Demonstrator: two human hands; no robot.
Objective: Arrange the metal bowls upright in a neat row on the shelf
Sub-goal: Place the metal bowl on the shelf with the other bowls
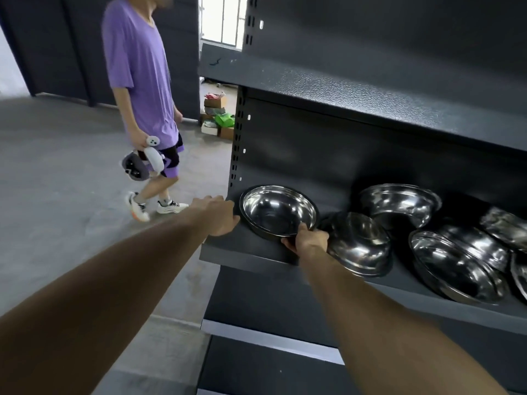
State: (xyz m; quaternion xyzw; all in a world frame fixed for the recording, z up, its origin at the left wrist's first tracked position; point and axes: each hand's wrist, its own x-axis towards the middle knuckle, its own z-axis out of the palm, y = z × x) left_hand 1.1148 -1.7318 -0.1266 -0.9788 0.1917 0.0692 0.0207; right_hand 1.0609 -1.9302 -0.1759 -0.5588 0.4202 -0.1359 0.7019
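Note:
A shiny metal bowl (278,210) sits upright at the left end of the dark shelf (245,252). My right hand (306,239) grips its near rim, thumb over the edge. My left hand (218,215) rests against the bowl's left side at the shelf's end, fingers fairly straight. To the right lie several more metal bowls: one upside down (360,243) just beside my right hand, one tilted at the back (399,203), and a tilted stack (459,266) further right.
An upper shelf (370,92) overhangs the bowls. A person in a purple shirt (139,69) walks on the grey floor to the left, carrying a headset (142,163). Boxes and bags (218,115) lie on the floor behind the shelf unit.

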